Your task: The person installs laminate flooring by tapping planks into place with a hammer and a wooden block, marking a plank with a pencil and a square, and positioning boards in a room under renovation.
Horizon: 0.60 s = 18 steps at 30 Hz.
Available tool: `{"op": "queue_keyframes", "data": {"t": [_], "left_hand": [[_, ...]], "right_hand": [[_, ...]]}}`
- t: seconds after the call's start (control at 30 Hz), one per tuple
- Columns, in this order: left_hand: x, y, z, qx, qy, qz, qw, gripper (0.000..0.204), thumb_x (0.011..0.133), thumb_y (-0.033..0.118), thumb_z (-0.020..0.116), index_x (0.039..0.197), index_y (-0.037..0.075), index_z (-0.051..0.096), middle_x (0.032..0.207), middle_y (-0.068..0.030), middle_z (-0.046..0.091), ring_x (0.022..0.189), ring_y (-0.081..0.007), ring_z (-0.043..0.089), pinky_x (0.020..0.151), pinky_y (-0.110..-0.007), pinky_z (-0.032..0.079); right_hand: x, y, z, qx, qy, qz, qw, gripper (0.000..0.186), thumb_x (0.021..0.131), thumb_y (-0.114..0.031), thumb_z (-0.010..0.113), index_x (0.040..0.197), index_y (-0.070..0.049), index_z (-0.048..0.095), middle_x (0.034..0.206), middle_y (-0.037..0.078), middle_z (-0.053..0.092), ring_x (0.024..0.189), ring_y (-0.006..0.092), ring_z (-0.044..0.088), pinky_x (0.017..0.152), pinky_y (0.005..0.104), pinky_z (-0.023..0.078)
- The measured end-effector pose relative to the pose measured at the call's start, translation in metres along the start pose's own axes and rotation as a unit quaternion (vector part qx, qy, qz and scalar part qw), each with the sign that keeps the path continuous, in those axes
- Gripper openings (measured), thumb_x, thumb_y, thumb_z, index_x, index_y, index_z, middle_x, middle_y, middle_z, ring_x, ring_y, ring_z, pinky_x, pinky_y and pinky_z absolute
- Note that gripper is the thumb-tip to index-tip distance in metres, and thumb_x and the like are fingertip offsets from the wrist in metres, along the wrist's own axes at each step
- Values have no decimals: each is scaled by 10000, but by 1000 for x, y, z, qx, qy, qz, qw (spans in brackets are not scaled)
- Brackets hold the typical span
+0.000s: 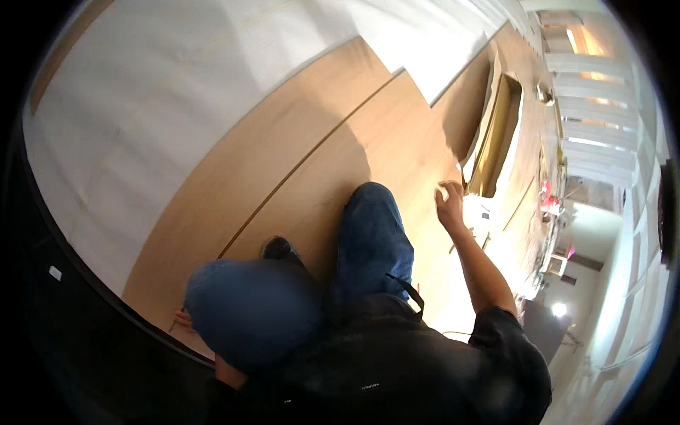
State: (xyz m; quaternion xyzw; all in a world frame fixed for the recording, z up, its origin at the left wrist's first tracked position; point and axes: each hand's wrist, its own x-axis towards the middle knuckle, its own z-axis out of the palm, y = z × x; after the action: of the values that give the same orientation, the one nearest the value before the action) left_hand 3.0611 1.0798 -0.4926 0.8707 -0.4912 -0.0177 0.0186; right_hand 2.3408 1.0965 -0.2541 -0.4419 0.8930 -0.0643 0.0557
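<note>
1. Brightly lit room, with white slats [593, 103] along its right side and a glowing lamp [559, 309] lower down.
2. Wood-coloured planks [297, 131] cover the middle of the floor, stepped at their far ends; a dark line runs lengthwise between two of them.
3. Pale sheeting [156, 92] covers the floor beyond the planks, to the left and at the top.
4. Two knees in blue jeans take up the near space: the left knee [251, 308] blocks much of the view of the left arm, while the right knee [375, 230] stands over the planks.
5. Long, open and brown inside, a carton [504, 138] lies on the planks at the right, taking up space just past the right hand.
6. Right hand [450, 203]: beside the carton's near end, fingers loosely bent and parted from the thumb, apparently holding nothing. Whether it touches the carton, I cannot tell.
7. Left hand [184, 320]: only fingers show, near the planks' lower-left edge; I cannot tell their grip.
8. Dark shoe [278, 249], between the knees.
9. Small red object [547, 198], beyond the carton.
</note>
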Motion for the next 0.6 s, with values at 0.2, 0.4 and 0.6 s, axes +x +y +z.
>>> {"op": "queue_keyframes", "data": {"t": [0.2,0.4,0.6], "left_hand": [[11,20,-20,-33,-28,118,992,613,1059,433,456,1541,61,390,1544,-210,392,1425,-381,363,1149,-542,297],[33,59,-33,-62,-74,279,955,593,1059,426,466,1523,60,412,1509,-201,424,1396,-364,393,1133,-522,319],[24,123,-57,-87,-184,400,894,574,1059,418,477,1504,58,433,1474,-192,457,1367,-346,423,1116,-503,342]], "right_hand": [[-112,124,57,-3,-58,154,986,296,865,-219,705,1054,9,706,1170,238,650,1191,396,546,1051,474,439],[-256,143,130,93,-212,337,912,324,901,-311,631,1056,-45,732,1082,227,723,1052,408,679,933,487,532],[-506,181,160,132,-270,546,782,331,897,-260,578,1071,-28,737,1142,237,716,1107,403,672,965,477,530]]}}
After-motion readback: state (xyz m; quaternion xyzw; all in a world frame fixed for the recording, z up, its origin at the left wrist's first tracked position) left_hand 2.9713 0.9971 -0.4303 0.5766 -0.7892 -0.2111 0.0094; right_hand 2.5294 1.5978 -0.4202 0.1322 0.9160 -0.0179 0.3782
